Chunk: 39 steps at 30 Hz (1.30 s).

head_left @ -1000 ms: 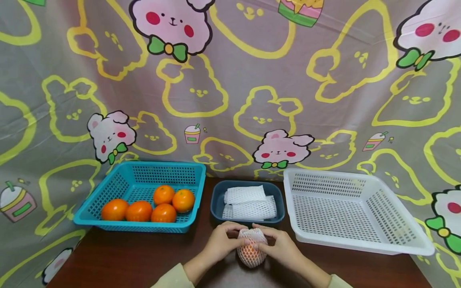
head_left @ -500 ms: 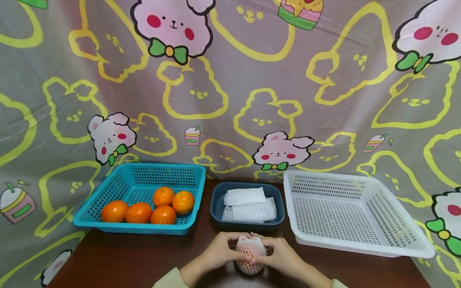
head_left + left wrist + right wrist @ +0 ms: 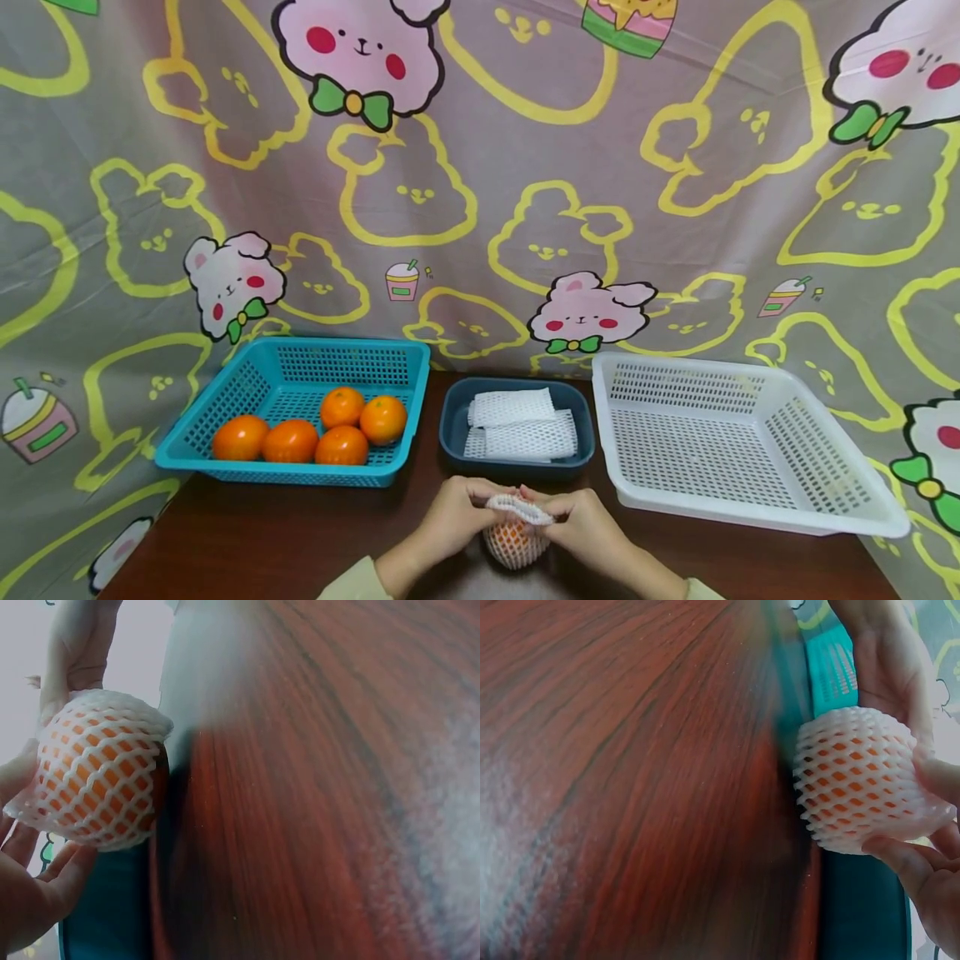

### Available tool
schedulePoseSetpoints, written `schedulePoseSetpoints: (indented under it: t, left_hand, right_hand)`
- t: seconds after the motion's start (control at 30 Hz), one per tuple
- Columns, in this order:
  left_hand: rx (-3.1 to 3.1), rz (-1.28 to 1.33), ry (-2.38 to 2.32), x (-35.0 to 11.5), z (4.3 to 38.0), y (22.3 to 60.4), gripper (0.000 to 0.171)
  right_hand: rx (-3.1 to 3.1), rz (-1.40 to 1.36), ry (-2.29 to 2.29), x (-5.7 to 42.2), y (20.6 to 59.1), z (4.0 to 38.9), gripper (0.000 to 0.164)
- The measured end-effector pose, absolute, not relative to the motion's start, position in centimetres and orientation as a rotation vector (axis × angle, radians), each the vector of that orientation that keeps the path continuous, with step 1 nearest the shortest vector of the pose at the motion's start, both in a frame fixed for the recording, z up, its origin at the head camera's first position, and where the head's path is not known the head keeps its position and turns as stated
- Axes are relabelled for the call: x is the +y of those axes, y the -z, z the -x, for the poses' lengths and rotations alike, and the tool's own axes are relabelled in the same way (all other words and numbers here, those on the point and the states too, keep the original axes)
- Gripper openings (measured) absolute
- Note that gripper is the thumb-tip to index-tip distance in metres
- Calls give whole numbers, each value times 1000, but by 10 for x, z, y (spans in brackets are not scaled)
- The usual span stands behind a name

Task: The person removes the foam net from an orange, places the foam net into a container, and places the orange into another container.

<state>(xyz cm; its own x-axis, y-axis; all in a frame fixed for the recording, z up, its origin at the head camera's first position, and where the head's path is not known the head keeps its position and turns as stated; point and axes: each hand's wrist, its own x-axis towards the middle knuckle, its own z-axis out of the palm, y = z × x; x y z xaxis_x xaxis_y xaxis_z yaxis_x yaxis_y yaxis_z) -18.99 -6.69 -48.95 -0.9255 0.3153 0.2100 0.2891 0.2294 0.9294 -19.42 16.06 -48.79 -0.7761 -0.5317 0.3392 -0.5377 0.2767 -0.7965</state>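
In front of me at the table's near side, an orange (image 3: 94, 803) sits inside a white foam net sleeve (image 3: 516, 550). My left hand (image 3: 453, 515) grips the sleeve's upper edge from the left, and my right hand (image 3: 591, 527) pinches the same edge from the right. The rim of the sleeve is gathered into a flattened opening between both thumbs. Through the mesh the fruit's orange skin shows in both wrist views. In the left wrist view a bit of the fruit's underside is bare, close above the table.
A blue basket (image 3: 273, 477) with several oranges (image 3: 291, 441) stands at the left. Behind my hands is a dark blue tray (image 3: 517, 471) with several white foam sleeves (image 3: 529, 435). At the right stands a white basket (image 3: 693, 442). A patterned cloth (image 3: 480, 200) hangs behind the dark wooden table (image 3: 300, 542).
Both hands have stayed around the sleeved orange, shifting down slightly. The sleeve's top, upright before, is now folded over and flattened, its rim tipped toward me between the thumbs.
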Motion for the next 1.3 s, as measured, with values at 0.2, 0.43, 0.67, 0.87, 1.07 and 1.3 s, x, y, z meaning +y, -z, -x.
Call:
schedulePoseSetpoints:
  t: [0.2, 0.43, 0.67, 0.87, 1.07, 1.3]
  left_hand:
    - [2569, -569, -1816, -65, 186, 487, 16]
    - [2578, -537, -1839, -65, 185, 487, 9]
    - [2531, -580, -1820, -70, 189, 486, 27]
    - [2440, -554, -1692, -78, 188, 487, 47]
    - [2443, -582, -1694, -84, 187, 491, 37]
    - [2548, -647, -1733, -83, 186, 490, 24]
  right_hand:
    - [-2444, -1018, -1472, 158, 492, 191, 19]
    - [-2420, -1069, -1496, 156, 496, 190, 32]
    - [-2543, -1088, -1474, 155, 490, 188, 45]
    - [-2606, -1062, -1493, 155, 492, 191, 45]
    - [-2589, -1074, -1422, 154, 493, 191, 25]
    - [-2538, -1057, -1434, 151, 487, 192, 16]
